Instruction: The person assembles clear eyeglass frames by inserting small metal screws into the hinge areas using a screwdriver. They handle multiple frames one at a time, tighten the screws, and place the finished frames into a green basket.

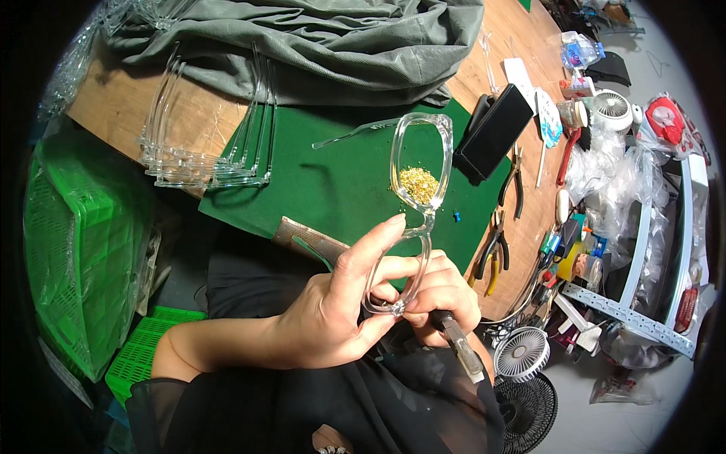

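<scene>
My left hand (333, 310) grips a clear plastic eyeglass frame (396, 151) by its near rim, index finger stretched along it. The frame stands lengthwise away from me, with one clear temple arm (355, 132) reaching left from its far end. My right hand (446, 295) is closed at the frame's near corner and holds a slim tool (460, 348) with a dark and greyish handle. That tool's working tip is hidden by my fingers. Beyond the frame, partly seen through its far rim, lies a heap of tiny gold-coloured screws (418, 184) on a green mat (302, 189).
Several clear frames (208, 170) stand lined up at the left. Grey cloth (302, 53) is bunched at the back. A black phone (495, 132), pliers (495, 246) and a small blue piece (457, 216) lie to the right. Green crates (83, 257) stand left; fans (522, 354) stand lower right.
</scene>
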Available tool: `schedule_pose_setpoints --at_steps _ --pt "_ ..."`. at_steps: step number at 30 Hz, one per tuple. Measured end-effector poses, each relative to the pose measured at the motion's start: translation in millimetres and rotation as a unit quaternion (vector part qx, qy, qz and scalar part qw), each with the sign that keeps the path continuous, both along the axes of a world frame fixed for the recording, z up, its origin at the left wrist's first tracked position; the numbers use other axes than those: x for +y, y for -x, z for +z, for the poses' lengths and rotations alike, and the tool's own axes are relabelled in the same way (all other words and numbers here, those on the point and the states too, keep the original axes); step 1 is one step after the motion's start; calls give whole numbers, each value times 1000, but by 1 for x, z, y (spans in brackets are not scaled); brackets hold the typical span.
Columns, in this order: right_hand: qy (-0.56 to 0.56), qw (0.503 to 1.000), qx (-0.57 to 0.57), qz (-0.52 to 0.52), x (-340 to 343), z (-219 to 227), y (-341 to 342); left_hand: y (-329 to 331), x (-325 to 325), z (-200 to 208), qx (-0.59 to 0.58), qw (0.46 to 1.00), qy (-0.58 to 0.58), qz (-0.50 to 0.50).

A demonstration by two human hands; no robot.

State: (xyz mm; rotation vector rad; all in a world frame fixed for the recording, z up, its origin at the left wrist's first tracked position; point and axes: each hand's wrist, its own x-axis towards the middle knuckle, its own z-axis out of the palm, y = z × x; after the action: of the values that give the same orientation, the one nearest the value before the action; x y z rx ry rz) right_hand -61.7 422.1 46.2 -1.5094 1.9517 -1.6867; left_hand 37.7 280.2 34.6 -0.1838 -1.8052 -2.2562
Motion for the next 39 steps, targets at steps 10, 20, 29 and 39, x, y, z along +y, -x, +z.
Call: schedule_pose_setpoints --at_steps 10,20,29,39 --pt "-24 999 -45 7 3 1 0 0 -2 0 49 992 112 36" --pt "-10 1000 -10 3 2 -1 0 -3 2 -3 -19 999 -37 13" --pt "-2 1000 -28 10 0 0 1 -2 1 -1 -30 999 -42 10" --pt "-12 999 -42 28 1 -1 2 -2 0 -1 -41 998 -57 2"
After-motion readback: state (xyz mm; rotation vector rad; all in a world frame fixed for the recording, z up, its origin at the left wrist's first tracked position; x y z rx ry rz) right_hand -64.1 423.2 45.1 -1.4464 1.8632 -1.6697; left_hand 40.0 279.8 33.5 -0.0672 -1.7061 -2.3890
